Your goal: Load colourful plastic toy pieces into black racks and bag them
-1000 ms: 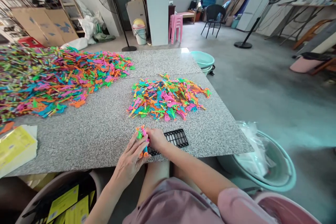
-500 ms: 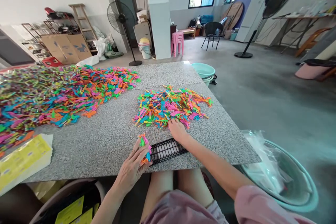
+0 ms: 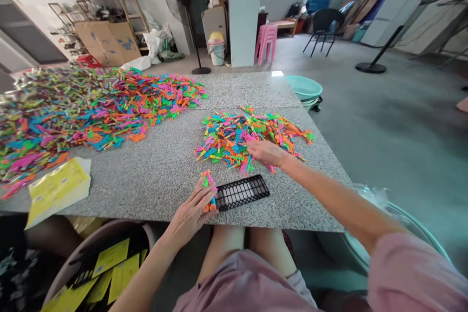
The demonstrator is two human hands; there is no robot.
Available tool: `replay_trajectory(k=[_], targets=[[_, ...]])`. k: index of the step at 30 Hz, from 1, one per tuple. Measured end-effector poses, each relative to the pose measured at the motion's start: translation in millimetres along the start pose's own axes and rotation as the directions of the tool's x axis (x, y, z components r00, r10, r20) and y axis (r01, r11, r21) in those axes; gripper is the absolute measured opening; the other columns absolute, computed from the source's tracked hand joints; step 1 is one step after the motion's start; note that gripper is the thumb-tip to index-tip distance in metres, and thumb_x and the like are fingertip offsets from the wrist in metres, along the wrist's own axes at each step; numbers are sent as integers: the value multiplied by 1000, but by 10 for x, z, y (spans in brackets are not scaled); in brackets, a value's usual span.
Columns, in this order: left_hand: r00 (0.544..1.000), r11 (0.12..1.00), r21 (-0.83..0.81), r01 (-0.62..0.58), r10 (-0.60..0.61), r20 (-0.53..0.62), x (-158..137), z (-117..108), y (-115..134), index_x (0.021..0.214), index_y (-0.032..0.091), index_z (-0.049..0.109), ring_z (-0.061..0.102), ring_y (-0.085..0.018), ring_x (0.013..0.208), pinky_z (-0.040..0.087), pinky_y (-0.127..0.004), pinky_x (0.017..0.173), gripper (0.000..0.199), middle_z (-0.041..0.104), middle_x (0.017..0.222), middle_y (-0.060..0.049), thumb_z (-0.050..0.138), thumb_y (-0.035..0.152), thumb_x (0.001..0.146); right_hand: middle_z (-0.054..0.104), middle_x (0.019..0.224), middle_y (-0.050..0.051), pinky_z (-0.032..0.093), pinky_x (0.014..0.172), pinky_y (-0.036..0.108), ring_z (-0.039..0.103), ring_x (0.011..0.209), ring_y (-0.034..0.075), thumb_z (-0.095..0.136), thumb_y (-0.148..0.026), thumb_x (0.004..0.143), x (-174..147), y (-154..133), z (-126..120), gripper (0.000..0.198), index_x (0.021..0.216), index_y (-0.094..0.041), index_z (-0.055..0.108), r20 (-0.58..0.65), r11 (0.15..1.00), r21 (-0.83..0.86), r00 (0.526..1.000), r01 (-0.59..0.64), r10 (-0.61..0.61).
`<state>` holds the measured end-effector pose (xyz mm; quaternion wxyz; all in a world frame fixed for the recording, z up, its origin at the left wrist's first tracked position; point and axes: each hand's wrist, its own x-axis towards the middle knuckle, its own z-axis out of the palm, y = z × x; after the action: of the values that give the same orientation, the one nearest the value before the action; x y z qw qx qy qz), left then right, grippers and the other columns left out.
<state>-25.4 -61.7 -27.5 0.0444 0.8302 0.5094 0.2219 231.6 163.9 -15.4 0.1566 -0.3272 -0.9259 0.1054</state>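
Note:
A black lattice tray (image 3: 256, 186) with oblong slots lies near the front edge of the speckled table. My left hand (image 3: 193, 207) is closed over several small coloured plastic toys (image 3: 207, 180), standing side by side at the tray's left end in green, pink, blue and orange. Beyond the tray, my right hand (image 3: 268, 152) is at the near side of a loose pile of similar toys (image 3: 223, 139). Its fingers are pressed together and point left; what is in them, if anything, is hidden. Some pieces look pistol-shaped.
A much larger heap of toys (image 3: 109, 102) covers the table's left side. Printed yellow cards (image 3: 60, 180) are stacked at the front left. Below the edge, a tub (image 3: 146, 234) holds more yellow cards. Green basins (image 3: 305, 88) stand past the table's right side.
My right hand has risen slightly and swung over the pile, clearing the tray's right end. My left hand stays on the toys at the tray's left end. The view has shifted.

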Motion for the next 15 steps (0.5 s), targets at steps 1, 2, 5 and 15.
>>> replay_trajectory(k=[1, 2, 5, 15], targets=[[1000, 1000, -10, 11, -11, 4, -3, 8, -4, 140, 20, 47, 27, -29, 148, 45, -47, 111, 43, 55, 143, -11, 49, 36, 100, 69, 97, 7, 48, 89, 30, 63, 98, 18, 58, -7, 85, -110, -54, 27, 12, 87, -16, 66, -62, 995, 65, 995, -71, 75], [1000, 1000, -19, 20, -20, 5, -4, 18, -10, 140, 20, 46, 25, -29, 148, 44, -47, 111, 44, 54, 143, -11, 49, 36, 100, 69, 94, 7, 50, 86, 32, 64, 93, 19, 58, -10, 85, -229, -152, 90, 10, 91, -15, 64, -99, 977, 151, 981, -153, 169], [999, 998, -47, 34, -34, 2, -5, 42, -31, 140, 19, 46, 22, -28, 149, 42, -49, 112, 43, 52, 145, -12, 49, 36, 100, 67, 76, 1, 52, 65, 29, 65, 67, 17, 68, -19, 77, -573, -669, 455, 22, 95, -15, 58, 3, 740, 491, 850, -461, 527], [999, 991, -126, 51, -49, 18, -20, 34, -30, 137, 19, 48, 19, -28, 150, 39, -50, 115, 40, 50, 148, -12, 50, 34, 100, 72, 84, 7, 44, 70, 26, 68, 81, 22, 61, -17, 80, -610, -1572, 960, 11, 91, -17, 62, 207, 827, 342, 894, -447, 398]])
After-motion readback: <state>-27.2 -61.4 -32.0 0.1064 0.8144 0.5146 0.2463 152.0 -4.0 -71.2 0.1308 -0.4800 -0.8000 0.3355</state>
